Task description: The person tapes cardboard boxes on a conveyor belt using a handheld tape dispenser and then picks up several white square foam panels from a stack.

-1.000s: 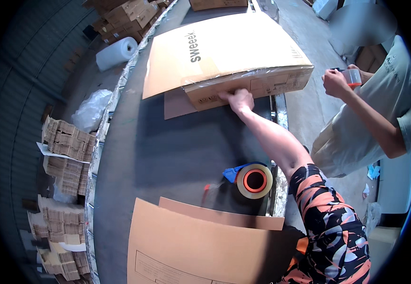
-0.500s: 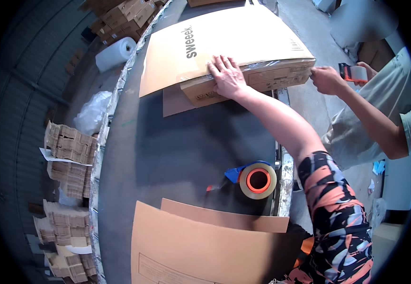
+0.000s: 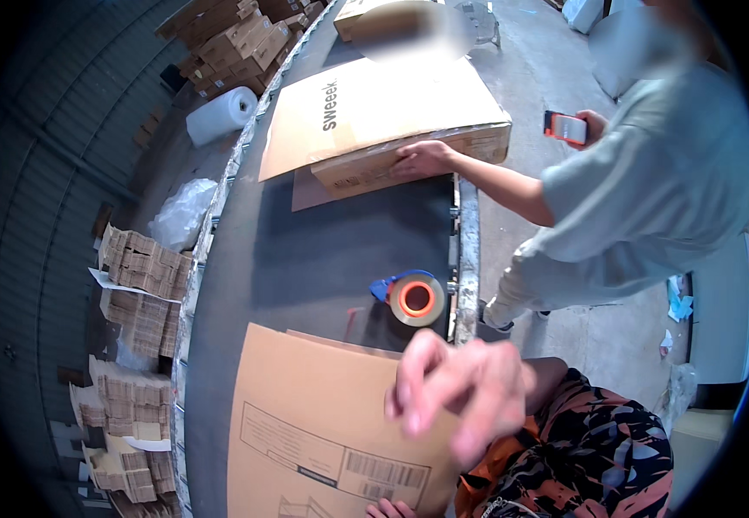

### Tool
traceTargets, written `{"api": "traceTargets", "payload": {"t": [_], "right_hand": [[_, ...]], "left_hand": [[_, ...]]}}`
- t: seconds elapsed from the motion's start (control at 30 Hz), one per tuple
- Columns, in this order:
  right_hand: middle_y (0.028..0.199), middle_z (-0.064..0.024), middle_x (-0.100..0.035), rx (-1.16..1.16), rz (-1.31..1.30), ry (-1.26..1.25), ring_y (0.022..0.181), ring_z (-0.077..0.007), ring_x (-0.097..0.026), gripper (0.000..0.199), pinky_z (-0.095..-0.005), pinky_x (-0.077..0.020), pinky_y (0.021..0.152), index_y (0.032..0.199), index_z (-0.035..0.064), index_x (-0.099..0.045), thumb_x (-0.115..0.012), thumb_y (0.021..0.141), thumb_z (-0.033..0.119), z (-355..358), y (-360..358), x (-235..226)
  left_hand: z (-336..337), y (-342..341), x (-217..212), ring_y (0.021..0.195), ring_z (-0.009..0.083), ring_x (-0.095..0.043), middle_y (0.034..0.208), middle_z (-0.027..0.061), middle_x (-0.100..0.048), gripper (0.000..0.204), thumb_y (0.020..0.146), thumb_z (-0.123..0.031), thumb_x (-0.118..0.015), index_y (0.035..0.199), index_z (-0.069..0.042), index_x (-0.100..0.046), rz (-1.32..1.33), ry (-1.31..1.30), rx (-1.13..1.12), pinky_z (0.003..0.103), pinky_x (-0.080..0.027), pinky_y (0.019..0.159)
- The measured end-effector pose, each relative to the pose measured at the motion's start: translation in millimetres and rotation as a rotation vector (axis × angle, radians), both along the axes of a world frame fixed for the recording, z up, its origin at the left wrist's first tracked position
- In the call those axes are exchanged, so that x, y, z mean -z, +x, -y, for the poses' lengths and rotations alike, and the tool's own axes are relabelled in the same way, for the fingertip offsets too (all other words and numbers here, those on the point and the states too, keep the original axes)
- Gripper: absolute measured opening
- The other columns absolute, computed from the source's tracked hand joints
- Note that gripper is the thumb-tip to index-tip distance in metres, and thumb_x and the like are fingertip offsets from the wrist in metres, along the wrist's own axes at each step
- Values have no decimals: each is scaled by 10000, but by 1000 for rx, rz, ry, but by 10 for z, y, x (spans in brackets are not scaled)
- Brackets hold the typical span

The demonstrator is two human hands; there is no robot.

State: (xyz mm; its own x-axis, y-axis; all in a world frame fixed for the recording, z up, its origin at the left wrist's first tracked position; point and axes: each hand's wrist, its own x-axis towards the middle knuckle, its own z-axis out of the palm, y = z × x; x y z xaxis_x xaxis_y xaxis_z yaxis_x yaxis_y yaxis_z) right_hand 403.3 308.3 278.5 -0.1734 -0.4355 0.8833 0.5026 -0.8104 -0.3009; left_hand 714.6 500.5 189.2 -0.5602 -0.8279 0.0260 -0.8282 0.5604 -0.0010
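Observation:
Blurred by motion, my right hand (image 3: 462,390) hangs over the right part of the near flat carton (image 3: 305,380), its fingers bent but apart, holding nothing. At the lower edge, the fingertips of my left hand (image 3: 390,509) lie on that carton's printed face, below a barcode; the rest of the hand is out of sight. The carton rests on the dark conveyor belt (image 3: 305,250). Just beyond it, a blue tape dispenser (image 3: 380,288) with a roll of tape (image 3: 433,311) lies by the belt's right rail. Farther along sits a long cardboard box (image 3: 392,95).
A co-worker at the right has one hand (image 3: 424,161) against the long box and an orange-cased handheld device (image 3: 565,128) in the other. Stacks of flattened cardboard (image 3: 137,324), plastic wrap (image 3: 183,214) and a white roll (image 3: 219,116) are left of the belt.
My right hand has left the long box and come back over the near carton. The co-worker has moved in, placing a hand on that box. My left fingertips have come into view.

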Motion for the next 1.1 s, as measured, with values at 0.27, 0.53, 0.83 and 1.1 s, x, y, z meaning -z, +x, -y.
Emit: {"api": "traceTargets", "payload": {"t": [0.27, 0.53, 0.83, 1.1], "right_hand": [[1206, -298, -583, -135, 181, -165, 1053, -343, -473, 153, -409, -453, 830, 952, 150, -753, -623, 918, 223, -851, 544, -587], [1289, -335, -508, -166, -129, -145, 1093, -373, -407, 313, -462, -333, 929, 854, 123, -701, -490, 958, 330, -1545, 747, -699], [1269, -307, -540, -88, -232, -10, 1099, -363, -415, 256, -478, -294, 994, 921, 138, -709, -537, 928, 328, -2213, 825, -826], [1373, -181, -497, -93, 307, 577, 1150, -227, -495, 761, -353, -363, 1019, 1470, -21, -289, -649, 834, 189, -2145, 731, -412]], "left_hand": [[328, -312, -771, 1360, 432, -328, 1477, 254, -330, 688, 924, -400, -383, 1432, 57, -305, 683, 246, 129, 493, -288, 1126], [362, -450, -485, 1371, 524, -226, 1505, 327, -207, 759, 913, -418, -418, 1430, 111, -248, 572, 398, -62, 564, -162, 1144], [241, -351, -556, 1389, 508, -189, 1516, 319, -181, 850, 868, -451, -493, 1448, 103, -210, 333, 195, 12, 566, -128, 1151], [369, -361, 244, 1410, 496, -122, 1526, 302, -164, 1108, 653, -468, -737, 1452, 88, -209, 31, 142, 20, 546, -36, 1174]]}}
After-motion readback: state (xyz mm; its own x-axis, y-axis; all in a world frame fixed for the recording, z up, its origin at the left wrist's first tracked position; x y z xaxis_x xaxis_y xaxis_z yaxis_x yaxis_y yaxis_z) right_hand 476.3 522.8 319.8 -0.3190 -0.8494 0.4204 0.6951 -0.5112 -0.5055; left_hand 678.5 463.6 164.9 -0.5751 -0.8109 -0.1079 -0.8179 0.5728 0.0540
